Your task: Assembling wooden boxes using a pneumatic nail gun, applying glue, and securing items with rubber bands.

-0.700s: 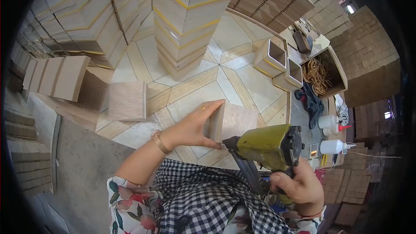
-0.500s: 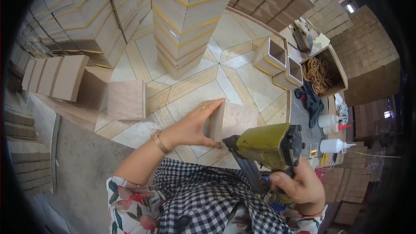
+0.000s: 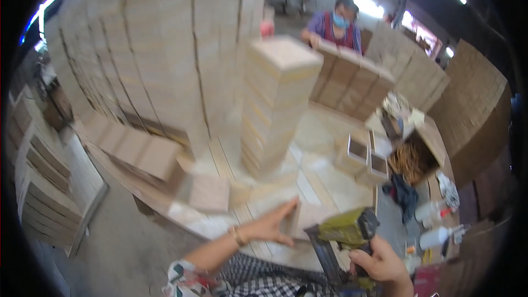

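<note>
Left hand (image 3: 269, 226): fingers spread about the left end of a wooden box (image 3: 314, 215) on the table (image 3: 325, 181); blur prevents telling whether they grip. Right hand (image 3: 382, 262): fingers closed around the handle of a green nail gun (image 3: 345, 225), nose near the box's near side.
</note>
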Demonstrator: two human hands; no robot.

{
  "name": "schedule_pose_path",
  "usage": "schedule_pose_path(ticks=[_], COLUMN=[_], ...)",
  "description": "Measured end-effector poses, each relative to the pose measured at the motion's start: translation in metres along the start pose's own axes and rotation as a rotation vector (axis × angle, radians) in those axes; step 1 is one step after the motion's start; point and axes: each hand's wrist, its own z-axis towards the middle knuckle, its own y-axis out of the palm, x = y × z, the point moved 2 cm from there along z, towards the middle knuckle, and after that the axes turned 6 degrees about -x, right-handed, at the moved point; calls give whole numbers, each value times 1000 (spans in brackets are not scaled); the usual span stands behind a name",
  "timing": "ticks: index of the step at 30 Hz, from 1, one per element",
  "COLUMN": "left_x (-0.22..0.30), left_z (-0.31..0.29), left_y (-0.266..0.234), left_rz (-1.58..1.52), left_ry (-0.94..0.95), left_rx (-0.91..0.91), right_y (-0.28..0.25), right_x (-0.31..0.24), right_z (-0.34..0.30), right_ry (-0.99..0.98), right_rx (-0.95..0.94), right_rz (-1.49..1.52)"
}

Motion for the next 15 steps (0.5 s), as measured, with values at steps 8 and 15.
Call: schedule_pose_path(ticks=[8,15], left_x=[192,282], left_z=[-28,31], left_y=[-93,-194], left_rz=[932,1107], left_ry=[272,-108], left_rx=[633,795], right_y=[-37,-43], right_x=[72,99], right_z=[-27,-21], right_ry=[-231,-272], right_rx=[336,421], right_rz=[401,519])
